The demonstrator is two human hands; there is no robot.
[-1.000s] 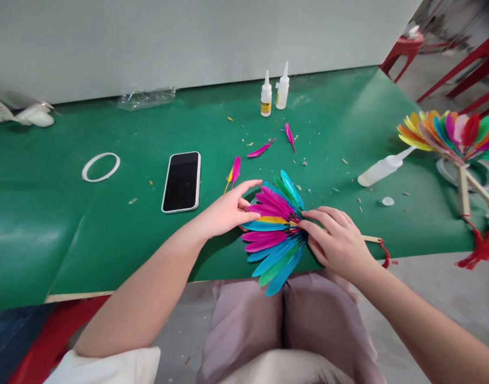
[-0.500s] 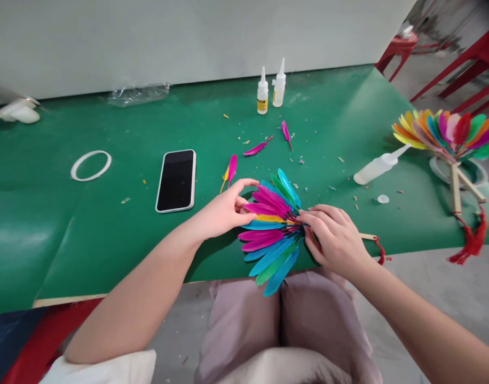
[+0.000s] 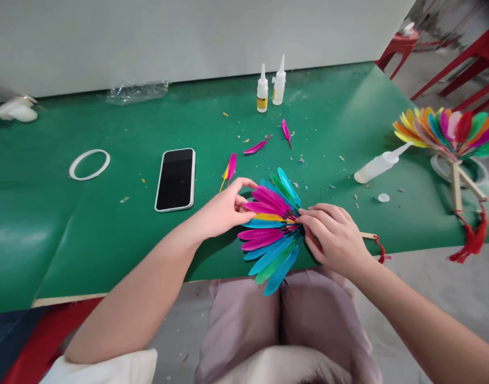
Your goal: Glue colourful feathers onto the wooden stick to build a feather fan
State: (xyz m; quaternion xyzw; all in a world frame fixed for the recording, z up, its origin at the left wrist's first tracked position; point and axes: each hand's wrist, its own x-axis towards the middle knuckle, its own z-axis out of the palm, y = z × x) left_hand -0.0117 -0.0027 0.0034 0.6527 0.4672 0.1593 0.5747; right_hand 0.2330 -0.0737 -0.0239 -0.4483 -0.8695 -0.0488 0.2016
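A feather fan (image 3: pixel 268 260) of magenta, blue, green and yellow feathers is spread out at the table's front edge. My right hand (image 3: pixel 334 234) closes over its base, where the quills meet, and hides part of them. Beyond that hand a pale wooden handle (image 3: pixel 368 235) with a red cord sticks out. At the feather tips, my left hand (image 3: pixel 226 210) has its thumb and curled fingers closed by the end of a yellow feather (image 3: pixel 268 217), while its index finger reaches over the magenta ones. Just behind that hand lie a loose magenta feather (image 3: pixel 232 166) and a yellow one.
Two small glue bottles (image 3: pixel 262 96) stand at the back. A third bottle (image 3: pixel 376 166) lies tilted near a white cap (image 3: pixel 383 198). Another feather fan (image 3: pixel 455 133) rests on a tape roll at right. A phone (image 3: pixel 175 180) and a white ring (image 3: pixel 89 165) lie left.
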